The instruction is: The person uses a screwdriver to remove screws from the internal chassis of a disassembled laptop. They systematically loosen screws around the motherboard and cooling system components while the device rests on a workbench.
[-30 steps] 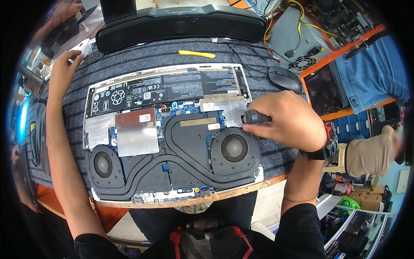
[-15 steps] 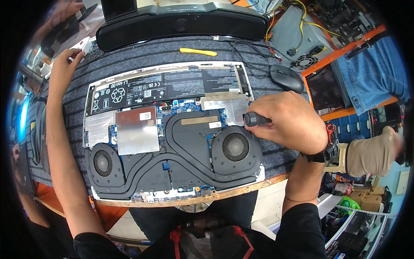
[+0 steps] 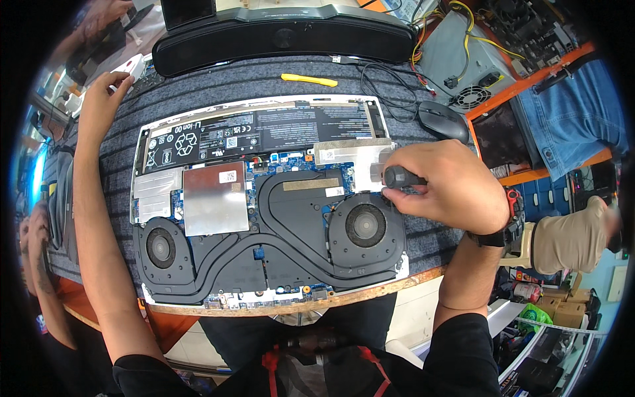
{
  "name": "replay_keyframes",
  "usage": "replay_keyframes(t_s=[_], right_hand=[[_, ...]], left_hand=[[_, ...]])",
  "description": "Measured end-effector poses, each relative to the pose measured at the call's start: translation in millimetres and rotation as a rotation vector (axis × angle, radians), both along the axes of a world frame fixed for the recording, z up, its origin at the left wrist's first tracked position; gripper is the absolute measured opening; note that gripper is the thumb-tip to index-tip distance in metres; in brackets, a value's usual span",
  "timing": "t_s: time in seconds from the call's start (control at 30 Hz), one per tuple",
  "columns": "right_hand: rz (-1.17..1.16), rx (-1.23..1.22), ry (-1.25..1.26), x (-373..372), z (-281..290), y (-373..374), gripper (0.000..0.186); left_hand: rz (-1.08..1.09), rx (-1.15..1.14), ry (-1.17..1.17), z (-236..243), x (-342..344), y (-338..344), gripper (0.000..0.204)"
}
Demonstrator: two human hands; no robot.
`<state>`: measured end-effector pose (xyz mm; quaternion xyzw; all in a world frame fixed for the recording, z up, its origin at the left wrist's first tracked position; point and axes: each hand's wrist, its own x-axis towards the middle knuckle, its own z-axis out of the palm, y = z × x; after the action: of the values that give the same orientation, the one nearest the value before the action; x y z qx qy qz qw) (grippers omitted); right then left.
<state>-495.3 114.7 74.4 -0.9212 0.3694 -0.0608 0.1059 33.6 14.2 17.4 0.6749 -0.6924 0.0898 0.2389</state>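
An opened laptop (image 3: pixel 264 198) lies bottom-up on a grey striped mat (image 3: pixel 218 86), showing its black battery, two round fans and dark heat pipes. My right hand (image 3: pixel 453 185) grips a black-handled screwdriver (image 3: pixel 400 176) over the laptop's right side, just above the right fan (image 3: pixel 366 225). My left hand (image 3: pixel 99 99) reaches to the far left corner of the mat, fingers curled near a small white object (image 3: pixel 132 66); whether it holds anything is unclear.
A yellow pry tool (image 3: pixel 309 80) lies behind the laptop. A long black speaker bar (image 3: pixel 284 36) spans the back. A black mouse (image 3: pixel 442 121) and cables sit at the right, a grey power supply (image 3: pixel 463 59) beyond. Another person's arm (image 3: pixel 36 264) shows at left.
My right hand with the screwdriver has shifted slightly over the laptop's right side. My left hand stays at the far left corner.
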Motion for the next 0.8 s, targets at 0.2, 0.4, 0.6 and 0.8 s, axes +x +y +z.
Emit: replay_keyframes(t_s=[0.2,0.4,0.6,0.8], right_hand=[[-0.113,0.134,-0.161,-10.1,11.7,-6.0,0.027],[-0.173,0.161,-0.349,-18.2,14.9,-13.8,0.020],[-0.068,0.038,-0.370,-6.8,-0.3,-19.3,0.025],[0.047,-0.115,-0.307,-3.1,-5.0,-14.0,0.028]], left_hand=[[0.010,0.009,0.002,0.1,-2.6,1.1,0.029],[-0.048,-0.062,0.086,7.8,-10.9,3.8,0.028],[-0.514,-0.045,0.210,80.1,-140.6,62.4,0.029],[-0.862,-0.047,-0.077,80.6,-247.7,89.8,0.038]])
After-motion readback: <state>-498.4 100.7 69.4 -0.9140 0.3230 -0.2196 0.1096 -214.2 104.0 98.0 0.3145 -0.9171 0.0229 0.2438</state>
